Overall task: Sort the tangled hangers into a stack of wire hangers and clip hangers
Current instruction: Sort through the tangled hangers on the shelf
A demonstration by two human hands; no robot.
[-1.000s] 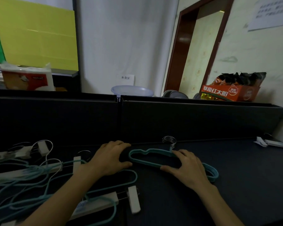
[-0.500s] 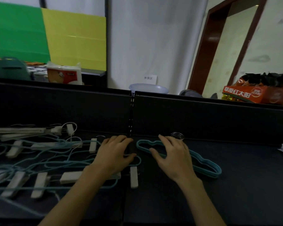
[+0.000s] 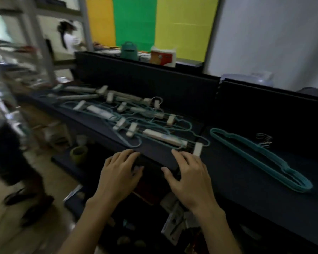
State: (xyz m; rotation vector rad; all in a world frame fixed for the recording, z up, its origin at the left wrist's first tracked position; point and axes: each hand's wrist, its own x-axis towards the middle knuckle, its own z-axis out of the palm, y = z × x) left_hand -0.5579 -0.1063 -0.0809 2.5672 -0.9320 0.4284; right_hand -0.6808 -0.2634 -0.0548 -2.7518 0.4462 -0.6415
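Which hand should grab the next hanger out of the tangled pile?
Right, probably. The right hand has its fingertips beside the white clip at the pile's near end. The left hand sits at the table edge, short of any hanger. Both are empty.

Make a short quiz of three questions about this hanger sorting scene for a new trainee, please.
1. True or false: the left hand grips a hanger.
2. The neat stack of teal wire hangers lies on which side of the tangled pile of clip and wire hangers? A) the person's right B) the person's left C) on top of it
3. Fill in: the right hand reaches with straight fingers toward a white ____ at the near end of the pile.

Key: 1. False, it is open and holds nothing. 2. A. 3. clip.
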